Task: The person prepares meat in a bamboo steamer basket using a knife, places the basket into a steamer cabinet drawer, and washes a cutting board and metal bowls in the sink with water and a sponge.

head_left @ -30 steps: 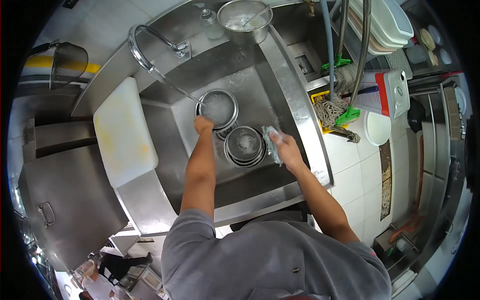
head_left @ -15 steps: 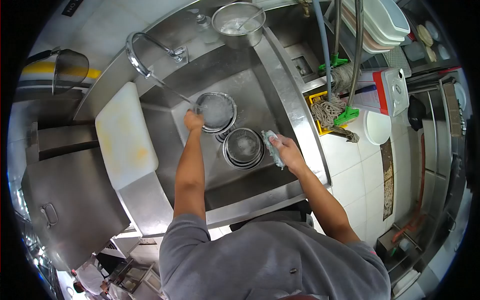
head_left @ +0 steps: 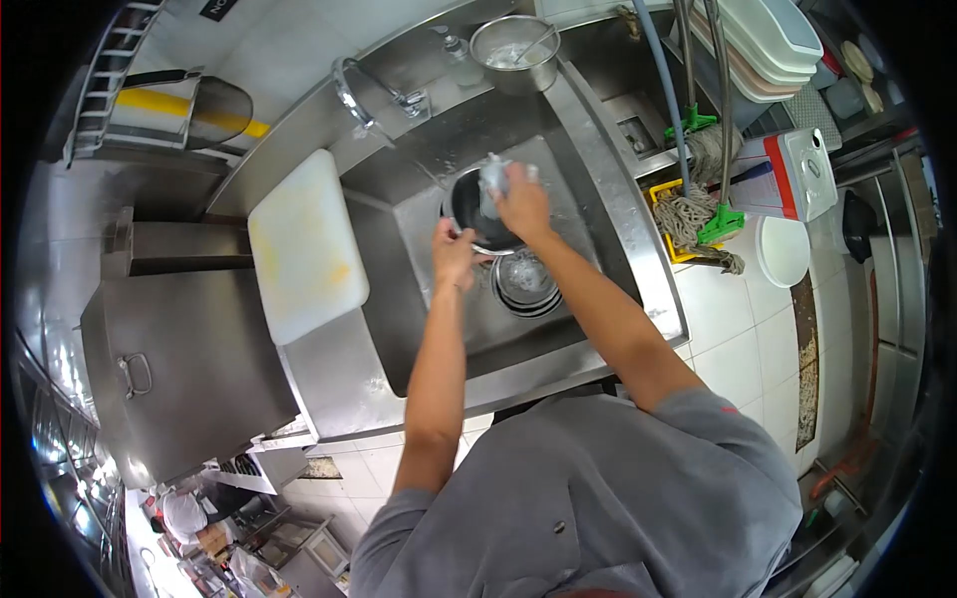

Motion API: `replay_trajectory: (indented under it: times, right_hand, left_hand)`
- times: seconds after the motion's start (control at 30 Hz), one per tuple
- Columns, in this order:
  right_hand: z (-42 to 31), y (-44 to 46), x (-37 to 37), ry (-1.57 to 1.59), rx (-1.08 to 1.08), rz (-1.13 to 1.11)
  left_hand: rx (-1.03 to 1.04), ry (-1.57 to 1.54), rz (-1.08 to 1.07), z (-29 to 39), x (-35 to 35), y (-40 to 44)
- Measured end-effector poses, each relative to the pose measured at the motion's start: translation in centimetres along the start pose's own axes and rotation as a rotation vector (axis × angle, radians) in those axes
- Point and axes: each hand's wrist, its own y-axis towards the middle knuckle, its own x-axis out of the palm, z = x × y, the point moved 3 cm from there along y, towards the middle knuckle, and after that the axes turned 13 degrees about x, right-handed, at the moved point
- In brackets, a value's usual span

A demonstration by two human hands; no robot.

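My left hand [head_left: 455, 257] is closed on the near-left rim of a round metal pan [head_left: 469, 209], which it holds tilted in the sink [head_left: 454, 354]. In my right hand [head_left: 523, 204] is a crumpled grey-white cloth [head_left: 493, 181], pressed against the pan's inside and slightly blurred. Just below, a stack of round metal pans [head_left: 528, 284] rests on the sink floor, partly covered by my right forearm. Water runs from the faucet [head_left: 349, 95] toward the held pan.
A stained white cutting board [head_left: 304, 249] leans along the sink's left side. At the back rim stand a metal strainer [head_left: 515, 55] and a clear bottle [head_left: 461, 62]. Mops [head_left: 688, 214] and a red-and-white can [head_left: 797, 174] are to the right. Another person [head_left: 184, 516] is far off at lower left.
My right hand has moved from beside the stack up into the held pan with the cloth. The pan has been lifted and tilted by my left hand. The view has shifted.
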Motion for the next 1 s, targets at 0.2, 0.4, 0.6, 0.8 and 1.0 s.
replay_trajectory:
  times: [0.2,0.4,0.6,0.8,1.0]
  right_hand:
    - [6.4,-3.9,11.4,-0.381,-0.738,-0.666]
    - [2.3,-6.5,10.9,-0.345,-0.439,-0.832]
    - [-0.9,-5.1,6.8,-0.532,-0.542,-0.408]
    - [-4.2,-4.5,1.0,-0.929,-0.845,-0.508]
    - [-5.3,-2.7,-0.4,0.745,-0.145,-0.744]
  left_hand:
    - [-0.019,0.041,0.048,0.1,-5.0,-3.3]
    - [0.072,-0.102,0.143,-0.3,-5.9,-4.5]
    - [0.087,-0.043,0.087,0.2,-4.7,-4.4]
    - [0.082,0.015,0.099,0.4,-9.0,-4.4]
    - [-0.029,-0.28,0.192,-1.2,-6.4,-4.5]
